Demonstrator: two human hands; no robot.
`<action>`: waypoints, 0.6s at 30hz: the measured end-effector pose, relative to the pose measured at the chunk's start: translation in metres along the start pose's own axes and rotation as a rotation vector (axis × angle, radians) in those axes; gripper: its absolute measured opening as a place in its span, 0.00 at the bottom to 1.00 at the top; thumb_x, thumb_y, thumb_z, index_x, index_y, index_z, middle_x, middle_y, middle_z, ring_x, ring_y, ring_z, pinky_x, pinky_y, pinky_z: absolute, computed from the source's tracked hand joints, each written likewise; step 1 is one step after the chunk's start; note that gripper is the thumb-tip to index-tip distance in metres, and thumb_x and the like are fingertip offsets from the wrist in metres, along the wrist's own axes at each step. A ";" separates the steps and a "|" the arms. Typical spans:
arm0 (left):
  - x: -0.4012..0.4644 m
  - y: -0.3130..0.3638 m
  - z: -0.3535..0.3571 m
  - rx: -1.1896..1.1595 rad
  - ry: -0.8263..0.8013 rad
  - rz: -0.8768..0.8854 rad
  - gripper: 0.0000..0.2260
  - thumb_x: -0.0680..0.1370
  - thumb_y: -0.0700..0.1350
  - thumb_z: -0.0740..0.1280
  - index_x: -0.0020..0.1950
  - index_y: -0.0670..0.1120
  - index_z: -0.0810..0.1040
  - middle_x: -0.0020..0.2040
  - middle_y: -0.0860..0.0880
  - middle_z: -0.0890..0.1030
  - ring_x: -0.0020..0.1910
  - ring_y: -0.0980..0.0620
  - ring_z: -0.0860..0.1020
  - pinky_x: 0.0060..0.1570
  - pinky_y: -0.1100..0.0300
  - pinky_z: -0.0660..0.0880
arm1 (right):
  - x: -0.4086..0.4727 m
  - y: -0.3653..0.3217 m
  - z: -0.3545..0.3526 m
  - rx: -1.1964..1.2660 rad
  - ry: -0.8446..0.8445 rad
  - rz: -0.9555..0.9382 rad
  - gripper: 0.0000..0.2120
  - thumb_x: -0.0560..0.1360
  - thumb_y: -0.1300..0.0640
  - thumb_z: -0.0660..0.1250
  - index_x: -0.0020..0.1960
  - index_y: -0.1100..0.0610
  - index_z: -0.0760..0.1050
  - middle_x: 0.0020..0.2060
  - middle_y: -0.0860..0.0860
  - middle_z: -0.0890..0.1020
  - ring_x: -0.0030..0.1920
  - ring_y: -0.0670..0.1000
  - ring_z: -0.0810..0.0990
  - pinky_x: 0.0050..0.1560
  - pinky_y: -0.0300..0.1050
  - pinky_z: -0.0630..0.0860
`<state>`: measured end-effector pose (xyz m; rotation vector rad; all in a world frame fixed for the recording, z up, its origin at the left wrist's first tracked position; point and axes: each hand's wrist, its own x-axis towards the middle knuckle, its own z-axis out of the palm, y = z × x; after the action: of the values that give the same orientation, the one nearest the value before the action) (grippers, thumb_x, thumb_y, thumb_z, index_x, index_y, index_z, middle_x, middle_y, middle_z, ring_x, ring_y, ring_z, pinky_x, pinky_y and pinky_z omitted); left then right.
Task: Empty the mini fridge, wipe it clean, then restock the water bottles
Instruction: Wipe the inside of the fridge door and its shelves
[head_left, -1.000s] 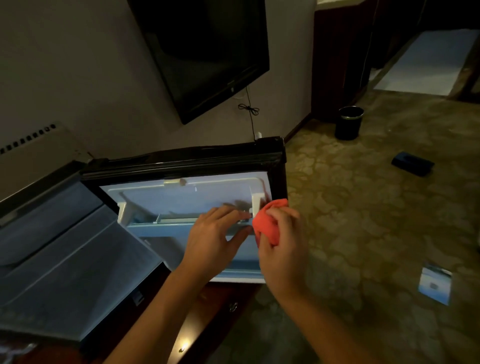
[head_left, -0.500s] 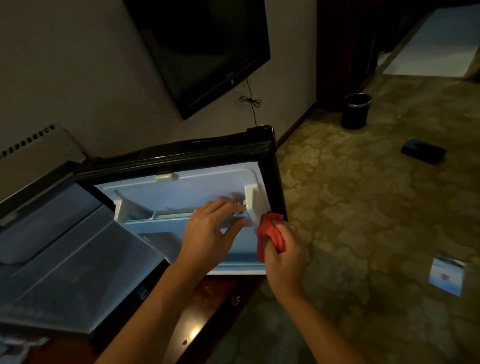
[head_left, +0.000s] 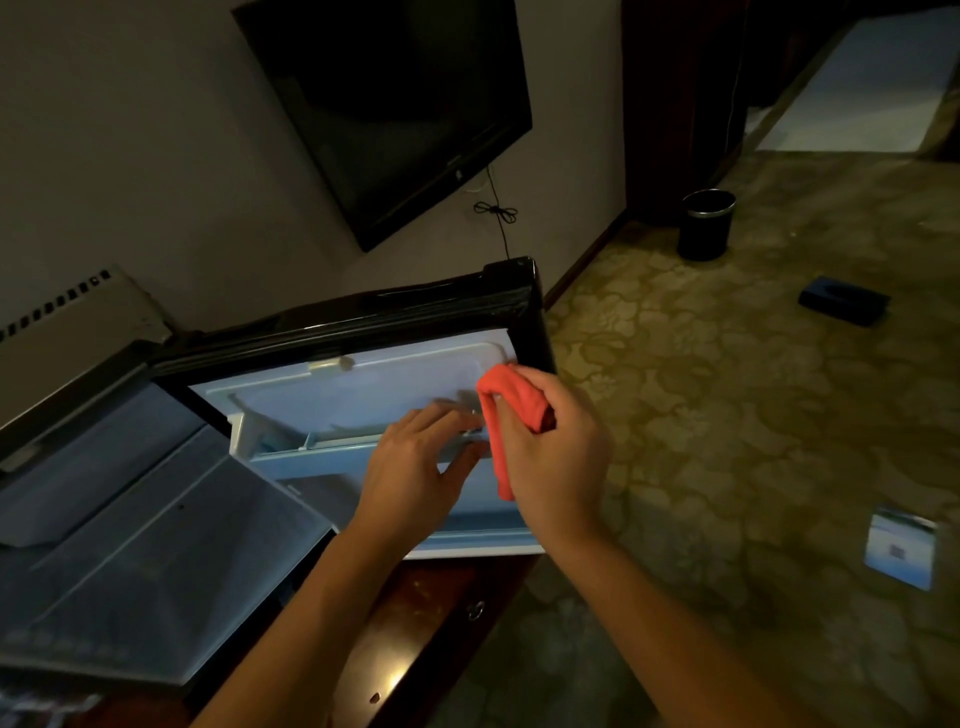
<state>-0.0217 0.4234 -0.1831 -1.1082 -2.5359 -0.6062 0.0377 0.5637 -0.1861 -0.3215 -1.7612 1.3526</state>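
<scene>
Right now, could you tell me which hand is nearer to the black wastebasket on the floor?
Right. The right hand, gripping the red cloth, is on the wastebasket side; the left hand rests on the door shelf, farther away.

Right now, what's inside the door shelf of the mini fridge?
The visible left stretch of the door shelf holds no bottles, only a divider. The left hand and the right hand gripping the red cloth cover its right end.
</scene>
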 end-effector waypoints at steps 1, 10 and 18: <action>0.000 -0.001 0.001 0.005 -0.005 0.001 0.08 0.77 0.47 0.69 0.56 0.49 0.82 0.56 0.54 0.81 0.53 0.51 0.79 0.48 0.49 0.77 | 0.002 0.001 0.001 -0.002 -0.001 -0.014 0.17 0.73 0.45 0.70 0.57 0.54 0.81 0.48 0.42 0.82 0.48 0.39 0.79 0.48 0.29 0.75; 0.004 0.001 0.003 0.034 0.053 -0.006 0.09 0.77 0.48 0.72 0.56 0.50 0.81 0.56 0.52 0.81 0.52 0.51 0.80 0.47 0.49 0.79 | -0.032 0.051 -0.001 0.046 -0.053 0.277 0.07 0.76 0.51 0.69 0.53 0.42 0.75 0.43 0.35 0.78 0.48 0.34 0.77 0.46 0.30 0.74; 0.008 -0.004 0.006 0.046 0.028 -0.020 0.11 0.78 0.52 0.67 0.58 0.51 0.79 0.57 0.53 0.81 0.53 0.52 0.79 0.46 0.50 0.80 | -0.044 0.074 -0.003 0.047 -0.103 0.502 0.10 0.76 0.57 0.69 0.54 0.44 0.75 0.44 0.35 0.77 0.47 0.37 0.77 0.55 0.44 0.79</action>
<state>-0.0302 0.4289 -0.1863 -1.0519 -2.5269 -0.5614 0.0442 0.5646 -0.2718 -0.7143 -1.7994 1.7837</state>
